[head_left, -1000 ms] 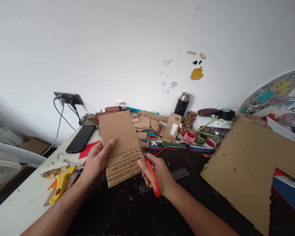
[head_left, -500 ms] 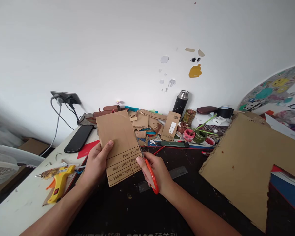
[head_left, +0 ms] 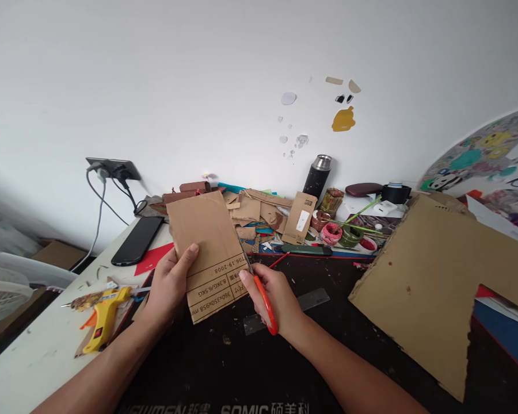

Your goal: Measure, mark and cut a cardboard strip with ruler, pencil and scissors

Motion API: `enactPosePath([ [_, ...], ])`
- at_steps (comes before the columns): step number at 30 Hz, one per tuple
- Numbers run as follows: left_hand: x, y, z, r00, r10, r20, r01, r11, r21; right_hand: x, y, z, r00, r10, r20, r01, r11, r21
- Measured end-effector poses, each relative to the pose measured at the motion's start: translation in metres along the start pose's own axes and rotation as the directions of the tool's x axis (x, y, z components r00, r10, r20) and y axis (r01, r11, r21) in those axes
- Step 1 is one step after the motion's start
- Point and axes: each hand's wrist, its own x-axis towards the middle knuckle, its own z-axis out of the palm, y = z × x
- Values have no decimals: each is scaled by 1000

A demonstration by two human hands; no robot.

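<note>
A flat piece of brown cardboard (head_left: 209,230) with black printed text along its lower part is raised above the dark mat. My left hand (head_left: 172,282) grips its left edge, thumb on the front face and fingers behind. Red-handled scissors (head_left: 265,305) are in my right hand (head_left: 276,296), closed around the handles. Their blades meet the cardboard's right edge near the printed lines; how far apart the blades are is hard to see. Under my right hand a clear ruler (head_left: 313,301) lies on the mat.
To the left are a yellow glue gun (head_left: 106,319) and a black phone (head_left: 138,241). Cardboard scraps (head_left: 248,208), a black thermos (head_left: 317,178), paint jars (head_left: 331,233) and a green utility knife (head_left: 306,250) line the back. A large cardboard sheet (head_left: 414,293) covers the right side.
The view has tipped slightly downward, showing more of the mat's lettering. Both hands, the cardboard and the scissors keep nearly the same positions.
</note>
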Motion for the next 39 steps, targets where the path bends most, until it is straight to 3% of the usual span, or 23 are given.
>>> enactPosePath([
  [9, 0, -1, 0, 1000, -8, -4, 8, 1000, -4, -2, -3, 0, 999, 53, 6, -53, 999, 9],
  [24, -4, 12, 1, 998, -19, -68, 18, 1000, -18, 2, -13, -7, 973, 48, 228, -103, 966, 236],
  [39, -9, 12, 3, 999, -48, 16, 49, 998, -29, -6, -11, -11, 992, -6, 125, 7, 1000, -8],
])
